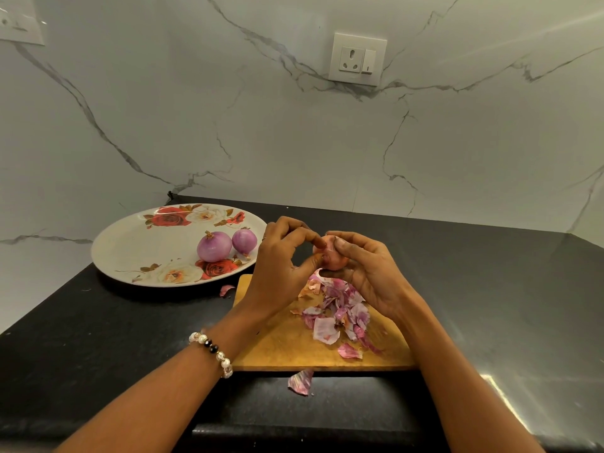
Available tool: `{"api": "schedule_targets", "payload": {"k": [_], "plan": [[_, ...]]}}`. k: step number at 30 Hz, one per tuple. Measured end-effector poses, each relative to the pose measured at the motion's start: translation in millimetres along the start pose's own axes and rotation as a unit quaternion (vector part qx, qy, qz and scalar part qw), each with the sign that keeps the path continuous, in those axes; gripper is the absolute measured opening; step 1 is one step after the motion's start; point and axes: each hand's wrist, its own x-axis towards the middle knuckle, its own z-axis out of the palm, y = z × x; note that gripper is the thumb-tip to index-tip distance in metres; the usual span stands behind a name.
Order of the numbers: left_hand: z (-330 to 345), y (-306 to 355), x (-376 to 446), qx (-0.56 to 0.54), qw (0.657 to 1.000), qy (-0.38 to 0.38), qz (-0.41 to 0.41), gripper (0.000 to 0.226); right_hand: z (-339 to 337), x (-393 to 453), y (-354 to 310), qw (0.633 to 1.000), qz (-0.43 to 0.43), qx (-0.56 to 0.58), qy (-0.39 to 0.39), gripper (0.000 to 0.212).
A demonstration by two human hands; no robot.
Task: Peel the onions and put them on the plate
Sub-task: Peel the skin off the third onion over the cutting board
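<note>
I hold a small pinkish onion above the wooden cutting board. My right hand grips it from the right and below. My left hand pinches its skin from the left with thumb and forefinger. Two peeled purple onions lie side by side on the right part of the white floral plate. A heap of onion skins lies on the board under my hands.
The board and plate sit on a black stone counter against a marble wall. Loose skin pieces lie on the counter at the board's front edge and near the plate. A wall socket is high on the wall.
</note>
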Motion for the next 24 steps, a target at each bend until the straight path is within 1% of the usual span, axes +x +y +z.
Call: {"api": "schedule_targets", "payload": {"k": [6,12,16,19,22,24], "plan": [[0.1,-2.9,0.2,0.024,1.000,-0.005,0.005,0.017,-0.4,0.8,2.8,0.999,-0.002,-0.047,0.003,0.026],[2.7,-3.1,-1.6,0.034,0.999,-0.039,-0.004,0.018,0.1,-0.3,2.2,0.998,0.001,-0.068,0.010,0.024],[2.6,-2.8,-2.3,0.042,0.997,-0.064,-0.018,0.025,1.1,-1.8,2.4,0.997,0.009,-0.077,0.001,0.020],[1.4,-1.6,-1.6,0.041,0.996,-0.078,-0.021,0.026,1.4,-3.1,1.6,0.997,0.012,-0.078,-0.007,0.020],[0.4,-3.1,-1.2,0.043,0.995,-0.086,-0.008,0.014,1.3,-3.6,0.7,0.996,0.018,-0.082,-0.003,0.020],[0.6,-5.3,-1.5,0.046,0.995,-0.088,-0.003,0.013,2.2,-4.2,0.4,0.996,0.022,-0.087,0.003,0.019]]}}
